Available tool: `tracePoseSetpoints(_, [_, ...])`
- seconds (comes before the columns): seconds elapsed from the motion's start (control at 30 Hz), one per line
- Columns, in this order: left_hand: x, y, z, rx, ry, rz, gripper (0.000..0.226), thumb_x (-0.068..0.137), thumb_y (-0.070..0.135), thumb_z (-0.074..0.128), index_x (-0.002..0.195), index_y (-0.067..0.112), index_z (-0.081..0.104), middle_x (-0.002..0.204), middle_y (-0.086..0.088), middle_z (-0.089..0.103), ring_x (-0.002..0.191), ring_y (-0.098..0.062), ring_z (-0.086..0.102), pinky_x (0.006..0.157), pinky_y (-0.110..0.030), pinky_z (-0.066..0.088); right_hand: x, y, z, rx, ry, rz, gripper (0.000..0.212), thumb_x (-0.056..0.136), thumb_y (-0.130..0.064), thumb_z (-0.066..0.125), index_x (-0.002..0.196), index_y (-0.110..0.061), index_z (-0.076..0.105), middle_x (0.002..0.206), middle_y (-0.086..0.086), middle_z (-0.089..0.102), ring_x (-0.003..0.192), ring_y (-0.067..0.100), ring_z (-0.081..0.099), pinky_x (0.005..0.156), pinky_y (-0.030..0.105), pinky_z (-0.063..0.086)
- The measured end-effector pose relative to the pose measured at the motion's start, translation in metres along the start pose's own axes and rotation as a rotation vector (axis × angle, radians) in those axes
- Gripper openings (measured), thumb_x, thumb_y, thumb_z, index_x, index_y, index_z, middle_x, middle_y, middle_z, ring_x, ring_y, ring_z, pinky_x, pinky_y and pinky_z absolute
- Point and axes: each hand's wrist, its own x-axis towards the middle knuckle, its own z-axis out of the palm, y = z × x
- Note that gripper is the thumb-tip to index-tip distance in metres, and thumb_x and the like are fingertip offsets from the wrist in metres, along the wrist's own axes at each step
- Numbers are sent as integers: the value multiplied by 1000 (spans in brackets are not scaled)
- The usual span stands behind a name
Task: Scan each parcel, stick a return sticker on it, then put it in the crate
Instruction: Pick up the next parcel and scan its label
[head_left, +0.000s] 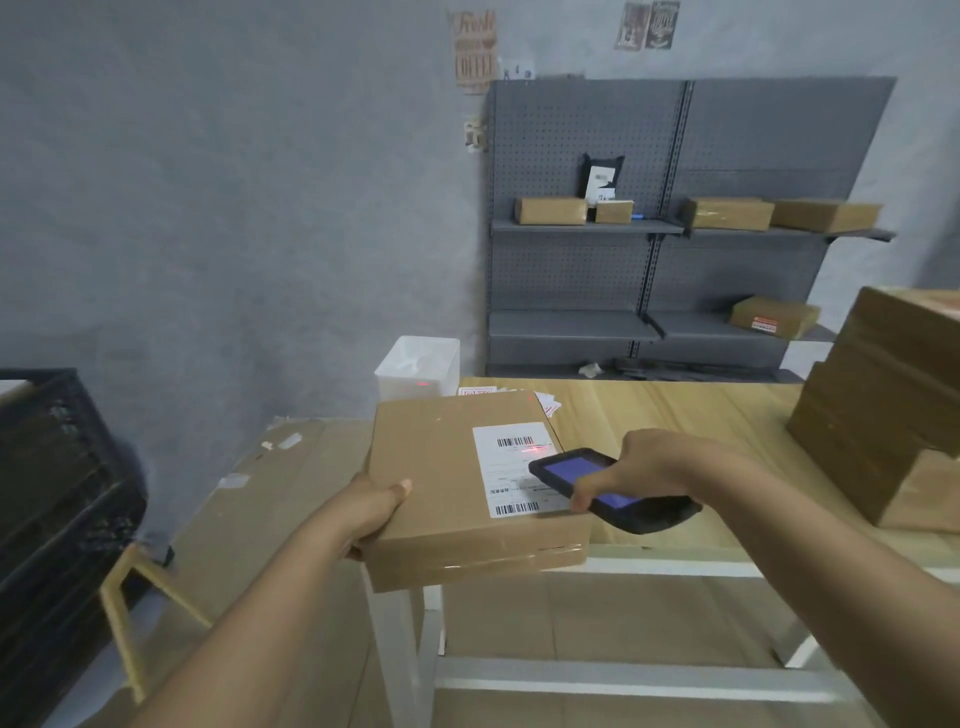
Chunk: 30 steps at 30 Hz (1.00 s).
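Note:
A flat brown cardboard parcel (441, 483) is held in the air over the table's near left corner. My left hand (376, 506) grips its left edge, thumb on top. A white shipping label (519, 470) with barcodes lies on its top face. My right hand (644, 467) holds a black handheld scanner (613, 491) with a lit blue screen just over the label's right side. A red scan line falls across the upper barcode. The black crate (57, 493) stands at the far left. Red-printed stickers (478, 391) lie on the table behind the parcel.
A wooden table (675, 415) with white legs spans the right side. Stacked brown boxes (883, 410) sit on its right end. A white plastic bin (418, 366) stands behind the table. Grey pegboard shelves (675, 228) with several parcels line the back wall. Flattened cardboard (270, 493) covers the floor.

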Motion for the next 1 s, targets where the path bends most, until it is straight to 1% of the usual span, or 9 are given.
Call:
tracePoseSetpoints(0.03, [1, 0, 0, -2, -3, -2, 53, 94, 48, 51, 131, 12, 41, 114, -10, 59, 89, -26, 60, 75, -39, 55, -1, -1, -1, -8, 4, -3, 61, 53, -71, 70, 82, -18, 59, 74, -2, 60, 64, 13, 58, 52, 23, 41])
tracePoseSetpoints(0.17, [4, -1, -2, -16, -28, -1, 49, 94, 47, 52, 129, 15, 42, 92, -1, 56, 77, -19, 59, 52, -27, 48, -2, -4, -3, -2, 25, -17, 63, 52, -74, 67, 84, -20, 61, 77, -2, 61, 66, 13, 59, 55, 23, 42])
tracePoseSetpoints(0.4, [8, 0, -11, 22, -69, -13, 50, 89, 49, 58, 122, 16, 39, 95, -3, 59, 77, -21, 64, 48, -27, 52, -3, -13, -3, -22, 20, 4, 61, 55, -73, 66, 83, -19, 59, 76, -2, 59, 64, 13, 57, 53, 23, 40])
tracePoseSetpoints(0.57, [12, 0, -16, 20, -113, -24, 50, 86, 50, 63, 117, 18, 41, 98, -7, 61, 80, -24, 67, 51, -31, 57, -1, -16, -4, -23, -3, 5, 65, 53, -76, 64, 83, -19, 59, 76, -1, 59, 66, 14, 57, 57, 24, 41])
tracePoseSetpoints(0.67, [14, -1, -20, 9, -149, -30, 53, 83, 50, 67, 116, 17, 43, 101, -10, 62, 82, -26, 68, 54, -34, 58, 6, -15, -2, 12, 11, 3, 67, 49, -76, 64, 83, -19, 59, 76, -2, 60, 65, 14, 58, 54, 25, 41])
tracePoseSetpoints(0.73, [15, -1, -23, 12, -166, -38, 55, 81, 50, 69, 117, 17, 44, 102, -10, 63, 83, -27, 69, 59, -37, 60, 15, -9, 0, 82, 52, 9, 67, 48, -75, 66, 85, -20, 58, 78, -2, 62, 65, 13, 60, 52, 24, 41])
tracePoseSetpoints(0.83, [16, 0, -25, 20, -177, -44, 57, 79, 51, 70, 118, 18, 45, 103, -10, 63, 85, -28, 69, 69, -41, 61, 37, 7, 7, 202, 191, 65, 56, 53, -68, 70, 81, -23, 52, 79, -3, 61, 65, 11, 60, 47, 23, 40])
tracePoseSetpoints(0.93, [16, 0, -25, 16, -186, -40, 57, 79, 52, 70, 118, 19, 45, 105, -9, 63, 87, -28, 68, 75, -44, 60, 61, 28, 24, 166, 279, 144, 53, 58, -66, 70, 77, -22, 48, 79, -1, 59, 66, 14, 59, 51, 24, 43])
tracePoseSetpoints(1.0, [15, 0, -25, 12, -188, -33, 55, 80, 53, 69, 118, 20, 45, 104, -8, 64, 88, -27, 69, 79, -45, 59, 76, 41, 40, 161, 286, 186, 52, 61, -63, 71, 79, -19, 50, 82, 3, 59, 69, 16, 60, 57, 26, 50])
